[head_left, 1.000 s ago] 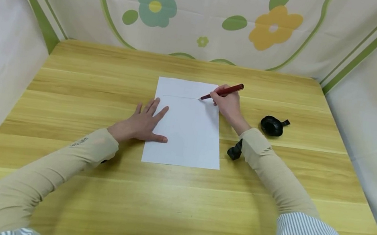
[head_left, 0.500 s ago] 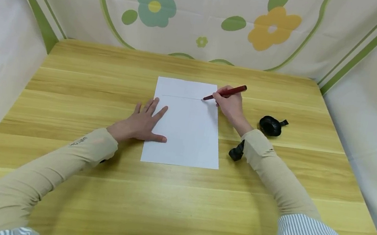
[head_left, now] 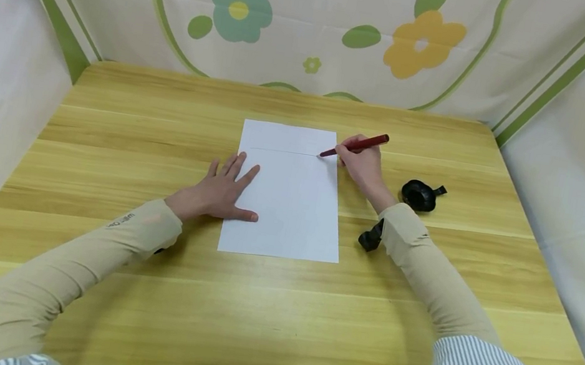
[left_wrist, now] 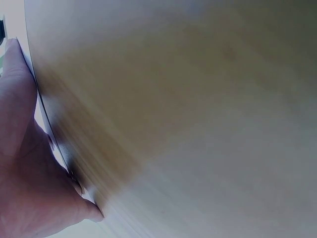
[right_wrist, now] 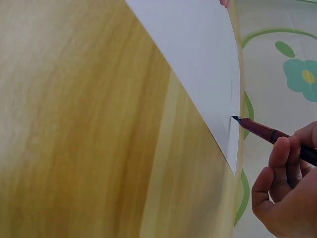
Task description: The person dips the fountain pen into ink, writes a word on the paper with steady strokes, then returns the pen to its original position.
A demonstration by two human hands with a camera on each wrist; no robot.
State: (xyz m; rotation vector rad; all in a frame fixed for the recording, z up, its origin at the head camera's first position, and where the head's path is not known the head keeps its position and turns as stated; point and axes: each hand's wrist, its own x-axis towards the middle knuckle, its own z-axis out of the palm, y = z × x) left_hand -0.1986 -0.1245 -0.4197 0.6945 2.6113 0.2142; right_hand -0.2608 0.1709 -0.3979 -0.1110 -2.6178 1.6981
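A white sheet of paper [head_left: 294, 208] lies on the wooden table, with a thin straight line [head_left: 280, 151] across its upper part. My left hand [head_left: 220, 192] rests with spread fingers over the sheet's left edge; the left wrist view shows the thumb and palm of this hand [left_wrist: 25, 148] along the paper. A dark red fountain pen [head_left: 360, 144] is pinched in my right hand [head_left: 363, 163], its nib at the line's right end, near the sheet's right edge. The right wrist view shows the pen's metal nib [right_wrist: 236, 119] on the paper and the fingers [right_wrist: 280, 163] curled round the barrel.
A black round object with a short strap [head_left: 419, 195] lies on the table right of my right hand. Under the right cuff shows a small black device [head_left: 371, 237]. A flower-printed curtain [head_left: 288, 62] hangs behind the table [head_left: 272, 318], with white cloth at both sides.
My right hand has moved a little to the right with the fountain pen, and the line has grown longer along the same height. My left hand stays in place on the sheet.
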